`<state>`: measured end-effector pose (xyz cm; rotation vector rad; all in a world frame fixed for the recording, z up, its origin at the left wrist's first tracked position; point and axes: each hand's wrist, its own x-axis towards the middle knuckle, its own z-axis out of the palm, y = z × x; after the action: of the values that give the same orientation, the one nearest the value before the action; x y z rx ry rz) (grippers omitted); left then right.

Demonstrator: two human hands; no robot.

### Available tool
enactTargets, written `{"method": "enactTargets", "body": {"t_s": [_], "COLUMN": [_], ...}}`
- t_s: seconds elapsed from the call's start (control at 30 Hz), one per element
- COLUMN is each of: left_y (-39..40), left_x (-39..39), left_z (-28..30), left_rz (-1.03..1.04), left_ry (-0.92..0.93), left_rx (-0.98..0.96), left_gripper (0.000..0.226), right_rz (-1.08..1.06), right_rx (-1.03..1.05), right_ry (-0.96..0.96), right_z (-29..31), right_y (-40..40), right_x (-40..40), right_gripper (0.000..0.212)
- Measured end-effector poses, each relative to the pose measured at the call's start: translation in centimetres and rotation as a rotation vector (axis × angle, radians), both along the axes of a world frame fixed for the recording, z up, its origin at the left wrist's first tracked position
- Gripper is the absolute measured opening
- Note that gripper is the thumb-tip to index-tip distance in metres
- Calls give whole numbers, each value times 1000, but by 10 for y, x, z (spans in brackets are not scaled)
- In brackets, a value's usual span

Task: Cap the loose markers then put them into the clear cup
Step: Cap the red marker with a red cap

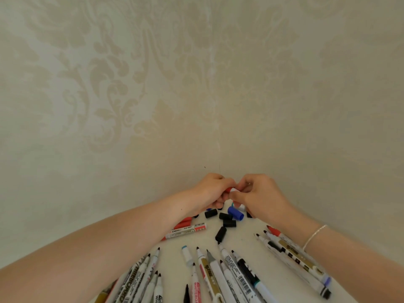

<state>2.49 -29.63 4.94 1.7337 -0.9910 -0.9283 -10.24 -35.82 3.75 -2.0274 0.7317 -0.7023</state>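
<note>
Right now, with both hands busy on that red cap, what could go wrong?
1. The left hand and right hand hide the red cap, so it might seat crooked.
2. The forearms hang over uncapped markers; a dip could smear ink.
3. Loose black caps could roll off if nudged.

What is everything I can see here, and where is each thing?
Uncapped markers: a dozen or more, mostly white barrels with dark tips, fanned across the near table.
Red marker: one, white with red print, lying under the left forearm.
Black caps: several, loose mid-table.
Blue cap: one, beneath the hands.
Red cap: one, pinched between both hands.
Table: white.
Wall: cream, leaf pattern.
Bracelet: silver, right wrist.
Clear cup: not in view.
Left hand, right hand: raised together, far end of the table.
</note>
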Motion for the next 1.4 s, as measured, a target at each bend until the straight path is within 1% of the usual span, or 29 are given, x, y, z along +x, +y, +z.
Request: {"method": "enactTargets", "body": {"t_s": [0.07, 0.13, 0.2, 0.3, 0.37, 0.4, 0.43, 0.47, 0.5, 0.57, 0.67, 0.73, 0.8, 0.9, 0.97, 1.03, 1.13, 1.2, 1.23, 1.4], "left_y": [0, 0, 1, 6, 12, 15, 17, 18, 17, 18, 31, 44, 58, 74, 80, 81, 79, 78, 78, 77], "left_x": [1, 3, 10, 26, 36, 40, 40, 38, 36, 37, 55, 71, 83, 98, 102, 102, 99, 100, 100, 98], "left_z": [0, 4, 10, 21, 25, 26, 27, 26, 24, 20, 16, 10, 3, -3, -4, -6, -10, -11, -12, -12], "left_rz": [-28, -80, -158, -213, -233, -273, -331, -393, -441, -443, -409, -383, -300, -191, -149, -151, -167, -177, -182, -219], "left_ry": [-9, 33, 85, 44, -74, -188, -341, -489, -606, -738, -883, -965, -1020, -1152, -1266, -1391, -1549, -1586, -1590, -1600], "left_rx": [39, 68, 83, 65, 90, 122, 162, 195, 214, 233, 246, 286, 400, 467, 507, 549, 592, 596, 595, 618], "left_gripper": [20, 19, 16, 6, 9, 12, 15, 19, 22, 25, 23, 22, 27, 28, 24, 14, 6, 8, 11, 14], "right_rz": [29, 59, 91, 91, 103, 128, 156, 186, 210, 247, 227, 162, 114, 75, 84, 111, 101, 84, 74, 28], "right_rx": [32, 46, 13, -95, -130, -129, -129, -132, -135, -114, -79, -121, -155, -174, -165, -182, -264, -290, -311, -409], "right_ry": [5, 11, 35, 145, 232, 266, 301, 328, 342, 339, 347, 392, 458, 591, 718, 850, 967, 980, 976, 948], "right_z": [0, 1, 3, 5, 5, 4, 2, 1, -2, -4, -4, -4, -6, -7, -4, -4, -7, -9, -11, -19], "right_y": [-3, -7, -12, -19, -23, -23, -23, -21, -20, -17, -22, -30, -36, -41, -37, -32, -23, -20, -20, -20], "right_x": [-3, -6, -9, -13, -13, -12, -9, -6, -2, 3, -4, -14, -24, -34, -39, -44, -47, -46, -46, -48], "right_gripper": [12, 13, 16, 25, 21, 16, 12, 12, 17, 26, 32, 25, 19, 16, 21, 26, 7, 28, 33, 35]}}
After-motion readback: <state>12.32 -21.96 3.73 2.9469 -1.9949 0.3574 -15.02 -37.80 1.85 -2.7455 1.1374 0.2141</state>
